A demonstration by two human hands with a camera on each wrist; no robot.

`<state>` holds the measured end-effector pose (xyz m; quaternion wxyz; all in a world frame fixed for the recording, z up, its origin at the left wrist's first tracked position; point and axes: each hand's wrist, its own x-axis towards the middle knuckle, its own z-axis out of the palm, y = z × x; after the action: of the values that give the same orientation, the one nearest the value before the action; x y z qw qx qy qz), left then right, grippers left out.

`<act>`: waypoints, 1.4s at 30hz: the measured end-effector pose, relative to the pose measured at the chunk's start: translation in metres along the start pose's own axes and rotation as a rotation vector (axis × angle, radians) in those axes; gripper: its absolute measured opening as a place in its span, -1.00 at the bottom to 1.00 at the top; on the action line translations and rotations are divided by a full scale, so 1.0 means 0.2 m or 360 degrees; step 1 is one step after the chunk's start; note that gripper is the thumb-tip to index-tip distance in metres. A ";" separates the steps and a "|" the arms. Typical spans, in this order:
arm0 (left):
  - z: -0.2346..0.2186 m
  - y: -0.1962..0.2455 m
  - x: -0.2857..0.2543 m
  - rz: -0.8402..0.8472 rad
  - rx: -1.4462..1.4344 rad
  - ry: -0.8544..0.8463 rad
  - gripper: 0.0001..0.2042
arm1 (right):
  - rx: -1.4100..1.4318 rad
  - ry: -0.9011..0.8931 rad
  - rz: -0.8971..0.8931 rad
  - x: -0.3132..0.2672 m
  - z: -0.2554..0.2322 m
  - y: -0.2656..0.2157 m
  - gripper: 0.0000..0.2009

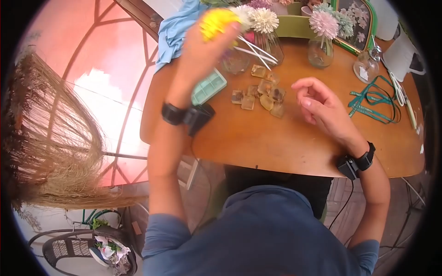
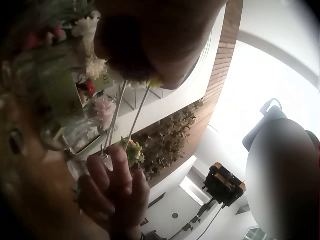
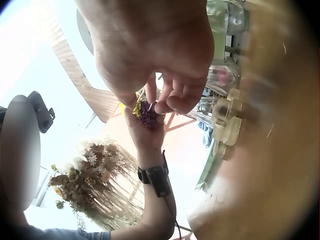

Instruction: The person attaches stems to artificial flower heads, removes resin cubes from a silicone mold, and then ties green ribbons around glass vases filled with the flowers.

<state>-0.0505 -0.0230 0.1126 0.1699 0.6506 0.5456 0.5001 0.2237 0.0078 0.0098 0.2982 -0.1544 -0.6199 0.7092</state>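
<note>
My left hand (image 1: 205, 53) holds artificial flowers with thin white stems (image 1: 258, 50), raised over the back left of the table. One bloom is a yellow flower (image 1: 216, 24); a purple flower (image 3: 149, 114) shows beside it in the right wrist view. The stems point down and to the right. My right hand (image 1: 324, 108) hovers over the table with loosely bent fingers and nothing in them. In the left wrist view its fingertips overlap the stem ends. Between the hands lie several small amber translucent pieces (image 1: 264, 89). A mint-green compartment tray (image 1: 209, 86) sits partly behind my left wrist.
Glass vases, one with a pink flower (image 1: 323, 24), stand along the back near a green-framed mirror (image 1: 373, 23). A teal ribbon (image 1: 375, 103) and white cable (image 1: 397, 87) lie at right. A blue cloth (image 1: 177, 30) drapes the back left corner; dried grass (image 1: 60, 133) stands left.
</note>
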 end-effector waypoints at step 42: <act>-0.44 -0.52 -0.45 -0.0438 0.0912 -0.0603 -0.13 | -0.1782 0.0043 0.0021 0.08 0.09 0.19 -0.60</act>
<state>-0.1724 -0.0943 0.0296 0.1445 0.6734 0.7047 0.1702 0.1915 0.0021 -0.0210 0.1741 -0.3020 -0.8971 0.2715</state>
